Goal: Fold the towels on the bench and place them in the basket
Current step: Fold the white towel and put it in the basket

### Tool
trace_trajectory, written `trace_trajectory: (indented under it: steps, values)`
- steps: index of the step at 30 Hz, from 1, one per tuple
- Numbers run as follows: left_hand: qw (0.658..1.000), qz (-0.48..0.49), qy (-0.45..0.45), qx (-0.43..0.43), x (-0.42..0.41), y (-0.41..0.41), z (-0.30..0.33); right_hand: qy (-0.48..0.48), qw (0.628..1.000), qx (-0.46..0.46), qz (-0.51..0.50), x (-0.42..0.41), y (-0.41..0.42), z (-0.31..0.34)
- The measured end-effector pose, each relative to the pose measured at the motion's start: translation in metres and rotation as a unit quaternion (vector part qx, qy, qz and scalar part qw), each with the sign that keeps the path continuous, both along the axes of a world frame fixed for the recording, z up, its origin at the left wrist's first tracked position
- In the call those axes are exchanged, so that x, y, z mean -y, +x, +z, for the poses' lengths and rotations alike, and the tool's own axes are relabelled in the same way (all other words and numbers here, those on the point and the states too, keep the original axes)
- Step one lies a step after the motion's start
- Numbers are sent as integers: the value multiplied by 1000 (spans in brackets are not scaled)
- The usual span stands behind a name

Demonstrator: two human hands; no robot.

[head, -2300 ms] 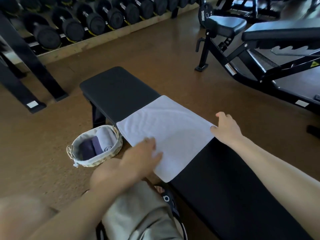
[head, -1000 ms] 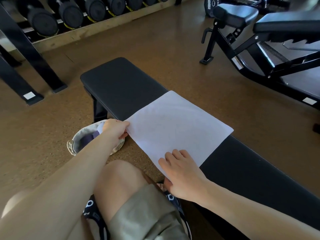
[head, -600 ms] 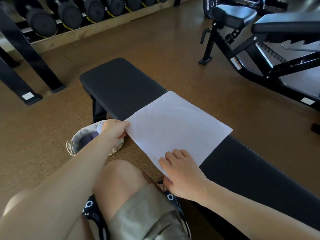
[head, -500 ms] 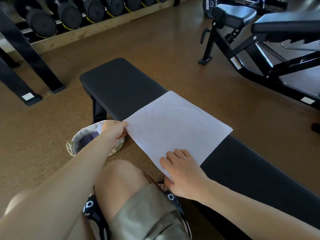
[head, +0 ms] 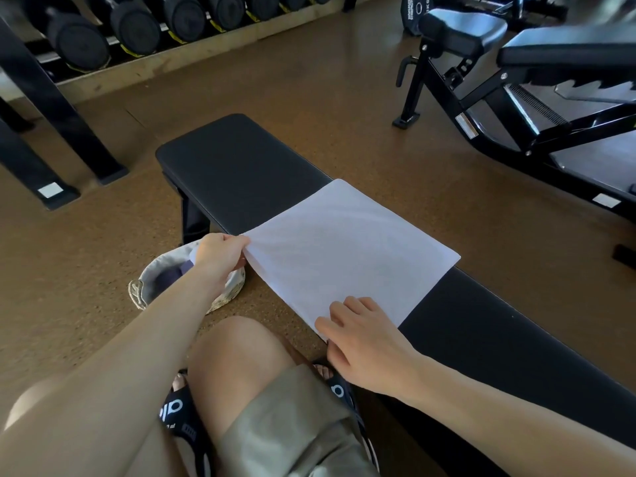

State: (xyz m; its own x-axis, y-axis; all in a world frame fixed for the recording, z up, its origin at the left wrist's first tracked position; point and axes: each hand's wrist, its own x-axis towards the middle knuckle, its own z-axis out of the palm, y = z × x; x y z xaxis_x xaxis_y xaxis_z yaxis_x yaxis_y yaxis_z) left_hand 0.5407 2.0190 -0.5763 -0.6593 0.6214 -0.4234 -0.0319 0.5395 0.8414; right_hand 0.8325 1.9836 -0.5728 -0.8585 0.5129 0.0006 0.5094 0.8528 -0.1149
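A white towel (head: 347,249) lies spread flat across the black bench (head: 237,170), its near edge hanging a little over the bench's side. My left hand (head: 220,253) pinches the towel's near left corner. My right hand (head: 364,339) lies on the near right corner with fingers on top and the thumb tucked at the edge. A round woven basket (head: 144,287) with a pale liner stands on the floor left of the bench, partly hidden by my left hand and forearm. A dark purple towel (head: 172,275) shows inside it.
A dumbbell rack (head: 137,25) runs along the back left, its black feet (head: 55,191) on the floor. An adjustable bench frame (head: 509,98) stands at the right. My knees and black sandals (head: 179,411) fill the foreground by the bench's near side.
Since 2.3 s ago both hands shifted to the towel's near corners, the left to the left corner, the right to the right one. In the last second they have barely moved.
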Motion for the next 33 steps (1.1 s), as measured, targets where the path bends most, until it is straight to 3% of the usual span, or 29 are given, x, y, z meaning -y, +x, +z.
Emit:
trace_trajectory:
  steps: [6, 9, 17, 26, 33]
  values:
    - [995, -9, -26, -94, 1, -1, 7, 3, 1000, -3, -6, -2, -1, -2]
    - [996, -18, -39, -78, 1, -3, 6, 7, 1000, -3, -3, -1, 0, -2]
    - [996, -1, -58, 61, -3, -2, 3, 10, 1000, -13, 3, -1, 2, -3]
    - [1000, 1, -25, 12, 1, -2, 3, 14, 1000, 1, 13, 0, 2, -1]
    - [998, -51, 5, -36, 5, -5, 14, 10, 1000, -28, 10, 1, 3, -2]
